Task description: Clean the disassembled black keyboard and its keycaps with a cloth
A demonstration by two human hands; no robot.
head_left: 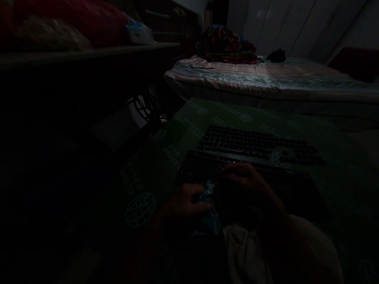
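Observation:
The light is very dim. My left hand [188, 200] is closed on a crumpled blue patterned cloth [211, 215], held between thumb and fingers. Just right of it, my right hand [244, 179] is closed with its fingers bent together; anything inside them is lost in the dark. Both hands are at the near side of a dark keyboard body [299, 191], whose middle they partly cover. Behind this body, dark keycaps [242, 140] lie in keyboard-like rows, with a gap toward the right.
A green sheet [140, 177] with white globe prints lies under everything. Pale fabric [245, 248] is close to me below the right hand. A shelf [118, 50] with bags stands at left. Beyond is a bed [266, 81] with a patterned cloth heap [227, 45].

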